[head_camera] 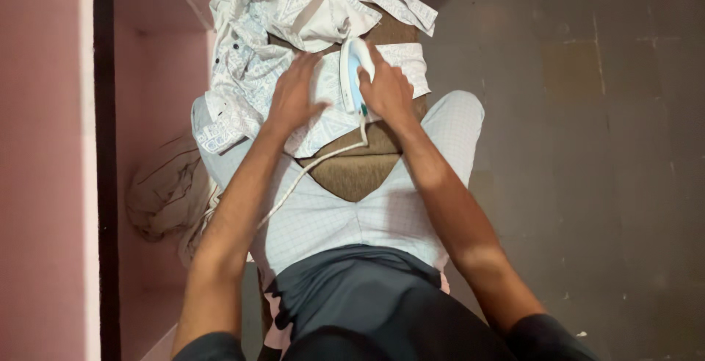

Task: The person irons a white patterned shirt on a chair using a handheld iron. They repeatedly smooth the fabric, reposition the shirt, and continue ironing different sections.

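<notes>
A white patterned shirt (250, 67) lies crumpled over a brown cushioned chair seat (356, 174). My left hand (292, 96) presses flat on the shirt, fingers spread. My right hand (387, 89) grips the handle of a white and blue electric iron (353, 71), which rests on the shirt just right of my left hand. The iron's white cord (305, 174) trails down across the seat toward me. My legs in light checked trousers (352, 218) straddle the chair.
A pink wall and shelf unit (154, 45) stand on the left, with a bundle of beige cloth (165, 196) at its foot. Grey concrete floor (587, 148) stretches to the right. A dark garment (345, 287) covers my lap.
</notes>
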